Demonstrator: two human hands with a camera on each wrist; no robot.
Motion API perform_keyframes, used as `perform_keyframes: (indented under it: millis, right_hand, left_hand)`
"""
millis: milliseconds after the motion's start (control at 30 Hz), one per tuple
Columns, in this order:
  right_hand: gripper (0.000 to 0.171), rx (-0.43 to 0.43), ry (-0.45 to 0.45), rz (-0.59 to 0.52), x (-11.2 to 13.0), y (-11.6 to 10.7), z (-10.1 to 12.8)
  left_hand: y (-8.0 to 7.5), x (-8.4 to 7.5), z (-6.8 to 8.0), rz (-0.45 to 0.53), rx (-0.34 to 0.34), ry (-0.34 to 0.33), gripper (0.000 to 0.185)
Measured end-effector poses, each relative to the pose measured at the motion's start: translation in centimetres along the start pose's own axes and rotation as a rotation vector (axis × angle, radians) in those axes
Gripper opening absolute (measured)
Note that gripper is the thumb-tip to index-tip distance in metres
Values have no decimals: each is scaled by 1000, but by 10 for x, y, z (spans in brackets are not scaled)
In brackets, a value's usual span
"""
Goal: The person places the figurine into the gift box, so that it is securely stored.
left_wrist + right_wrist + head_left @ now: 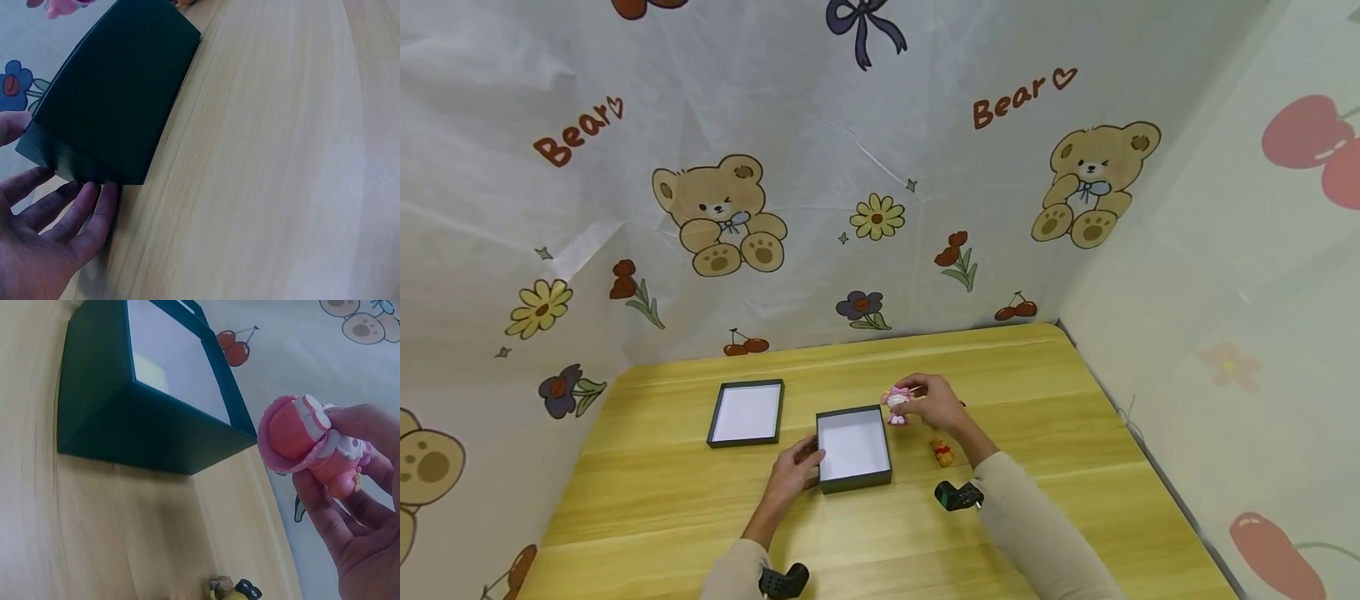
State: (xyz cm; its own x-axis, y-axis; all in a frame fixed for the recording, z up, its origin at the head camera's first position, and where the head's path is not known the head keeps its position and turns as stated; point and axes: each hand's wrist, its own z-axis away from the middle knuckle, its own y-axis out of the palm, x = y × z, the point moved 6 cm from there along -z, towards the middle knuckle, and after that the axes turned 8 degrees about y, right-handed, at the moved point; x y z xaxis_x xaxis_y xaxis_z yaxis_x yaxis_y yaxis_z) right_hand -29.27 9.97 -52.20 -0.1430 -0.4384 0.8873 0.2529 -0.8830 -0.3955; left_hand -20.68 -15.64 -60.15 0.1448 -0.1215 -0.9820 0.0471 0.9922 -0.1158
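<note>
My right hand [938, 403] pinches a pink and white toy figurine [897, 404] between thumb and fingers, just off the far right corner of an open dark green box [853, 454]. The right wrist view shows the figurine [312, 444] held in the air, its pink frilled skirt and white feet toward the box. At the box's left side is my left hand [793, 467], its thumb at the rim and its fingertips against the outer wall. The box's inside is white and nothing shows in it. A yellow bear figurine in red [942, 452] is on the table below my right hand.
A shallow dark green lid [747, 412] with a white inside lies left of the box. In the right wrist view, a small yellow and black figure [236, 590] appears at the bottom edge. Behind the wooden table [662, 475] hangs a printed bear sheet [820, 150].
</note>
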Motion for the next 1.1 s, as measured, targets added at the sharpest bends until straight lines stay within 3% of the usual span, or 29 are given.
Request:
perform_keyframes:
  millis: [633,933,1100]
  right_hand:
    - [33,48,-54,38,19,26,1]
    - [32,71,-65,40,23,37,-1]
    - [31,84,-83,39,24,42,-1]
  left_hand:
    - [1,-1,0,15,2,-13,53]
    - [3,-36,16,10,20,-4,51]
    - [1,-11,4,7,6,0,55]
